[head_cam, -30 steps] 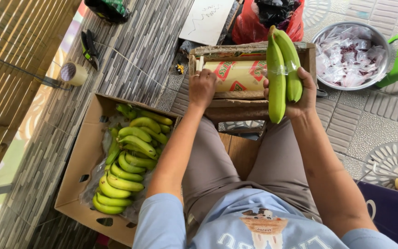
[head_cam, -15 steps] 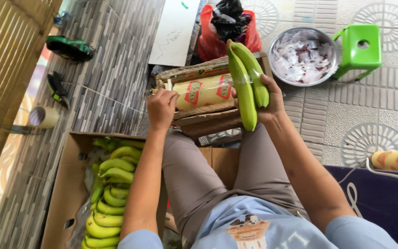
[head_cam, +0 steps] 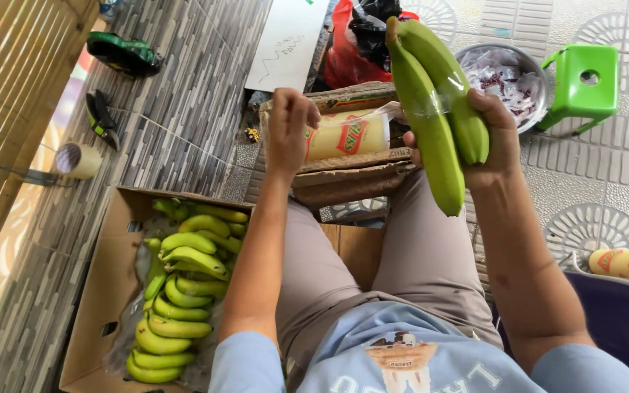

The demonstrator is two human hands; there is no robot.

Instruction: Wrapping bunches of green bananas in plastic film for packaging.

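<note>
Leftmost, an open brown cardboard box [head_cam: 114,291] sits on the grey tiled floor, lined with clear plastic and packed with bunches of unripe green bananas [head_cam: 180,291]. They lie curved side by side, well apart from either hand.

Next, the left hand [head_cam: 290,131] is closed into a loose fist over the near end of a roll of clear plastic film with a yellow and red printed core [head_cam: 343,135]. The roll rests in a low, worn cardboard tray [head_cam: 351,175] in front of the knees. Whether the fingers pinch a loose edge of film I cannot tell; the film looks thin, limp and clingy, likely to tear or bunch if tugged unevenly.

Further right, the right hand [head_cam: 493,142] is wrapped around a pair of long green bananas [head_cam: 434,109], held upright above the right knee, palm behind them and thumb across the front. A sheen of clear film crosses their middle.

Handling judgement: firm and stiff while green, moderately heavy for one hand, with smooth skin that is slicker under the film. Bruising and snapping at the stem are the risks, so the mid-body grip seems sound.

Appearance: even bright green, faint ridges, dark tips, no yellowing.

Farthest right stand a metal bowl of pale scraps [head_cam: 507,76] and a small green plastic stool [head_cam: 580,87].
</note>
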